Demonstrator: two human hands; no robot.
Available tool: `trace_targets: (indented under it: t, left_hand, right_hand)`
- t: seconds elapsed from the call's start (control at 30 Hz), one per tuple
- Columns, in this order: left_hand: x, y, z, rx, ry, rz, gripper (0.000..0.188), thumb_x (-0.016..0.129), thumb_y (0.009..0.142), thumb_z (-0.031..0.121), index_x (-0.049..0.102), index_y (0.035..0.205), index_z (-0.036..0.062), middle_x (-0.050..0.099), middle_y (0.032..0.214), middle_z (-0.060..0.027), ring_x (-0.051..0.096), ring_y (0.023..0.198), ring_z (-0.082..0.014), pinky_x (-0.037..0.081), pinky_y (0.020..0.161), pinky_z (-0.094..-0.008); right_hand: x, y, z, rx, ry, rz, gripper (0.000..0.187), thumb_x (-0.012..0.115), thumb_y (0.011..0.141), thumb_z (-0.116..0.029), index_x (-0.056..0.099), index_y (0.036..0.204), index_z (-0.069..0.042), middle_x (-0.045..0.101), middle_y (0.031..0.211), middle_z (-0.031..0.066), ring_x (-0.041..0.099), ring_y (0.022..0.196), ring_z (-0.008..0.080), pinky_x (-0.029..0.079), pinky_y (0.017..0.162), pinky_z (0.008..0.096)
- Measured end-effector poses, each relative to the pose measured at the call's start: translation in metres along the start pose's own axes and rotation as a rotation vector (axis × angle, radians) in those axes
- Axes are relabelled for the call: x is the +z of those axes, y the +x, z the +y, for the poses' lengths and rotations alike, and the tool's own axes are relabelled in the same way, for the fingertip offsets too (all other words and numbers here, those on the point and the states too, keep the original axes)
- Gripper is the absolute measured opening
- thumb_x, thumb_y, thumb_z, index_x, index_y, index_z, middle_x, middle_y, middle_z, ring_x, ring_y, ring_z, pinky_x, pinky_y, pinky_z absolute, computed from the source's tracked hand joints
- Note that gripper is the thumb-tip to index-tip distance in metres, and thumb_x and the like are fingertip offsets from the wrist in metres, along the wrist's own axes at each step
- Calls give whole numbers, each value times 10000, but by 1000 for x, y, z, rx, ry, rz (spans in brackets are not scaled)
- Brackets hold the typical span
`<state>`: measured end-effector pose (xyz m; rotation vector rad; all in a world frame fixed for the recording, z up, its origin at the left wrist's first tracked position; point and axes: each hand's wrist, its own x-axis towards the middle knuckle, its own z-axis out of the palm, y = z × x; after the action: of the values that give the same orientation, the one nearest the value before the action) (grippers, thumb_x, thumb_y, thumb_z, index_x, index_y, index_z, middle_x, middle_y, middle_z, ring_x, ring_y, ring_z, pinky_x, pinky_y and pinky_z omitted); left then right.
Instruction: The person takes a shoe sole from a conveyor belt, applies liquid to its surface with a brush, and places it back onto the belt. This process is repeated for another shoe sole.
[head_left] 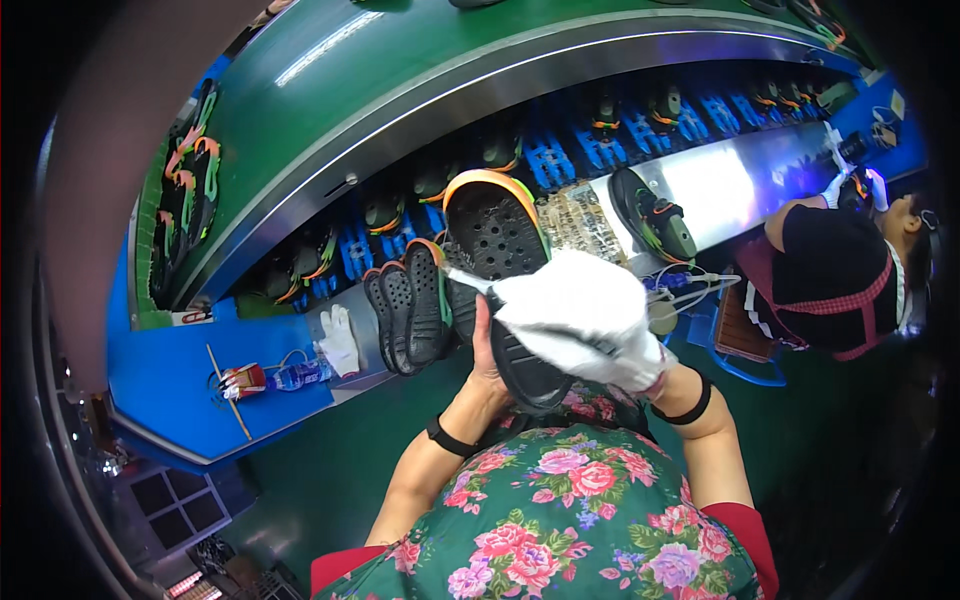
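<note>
Upright in front of me is a black shoe sole (487, 235) with round holes and an orange and green rim. My left hand (484, 368), bare, is closed round its lower left edge, thumb up along the side. My right hand (580, 315), in a white glove, crosses over the sole and hides its middle. From the gloved fingers a slim tool (466, 279) with a pale tip points left across the sole; its exact kind is not clear. Several smaller black soles (425, 300) stand in a row just left of it.
Beyond runs a metal-edged green conveyor (430, 60), with shoes on blue racks (550, 160) beneath. A strapped shoe (650, 215) lies on the metal bench. At left are a white glove (340, 342), a bottle (300, 374) and a stick (229, 390). A co-worker (830, 265) sits at right.
</note>
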<state>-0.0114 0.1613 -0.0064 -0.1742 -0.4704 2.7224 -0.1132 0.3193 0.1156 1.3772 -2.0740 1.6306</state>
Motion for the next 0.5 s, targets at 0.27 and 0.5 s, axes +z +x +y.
trace_targets:
  t: [0.27,0.5]
  left_hand:
    - [-13,8,16,36,177,-91,1009,446,942,814,340,1606,62,453,1597,-191,475,1445,-383,341,1224,-581]
    - [4,26,22,151,372,6,1034,379,937,851,300,1631,87,399,1635,-155,451,1464,-344,368,1217,-538]
  right_hand:
    - [12,-15,6,-40,-196,-48,382,779,807,-56,774,1188,-81,758,1202,146,728,1049,304,567,901,416]
    - [5,-9,17,42,-85,128,291,798,786,-7,793,1073,-48,782,1106,144,748,965,287,578,861,396]
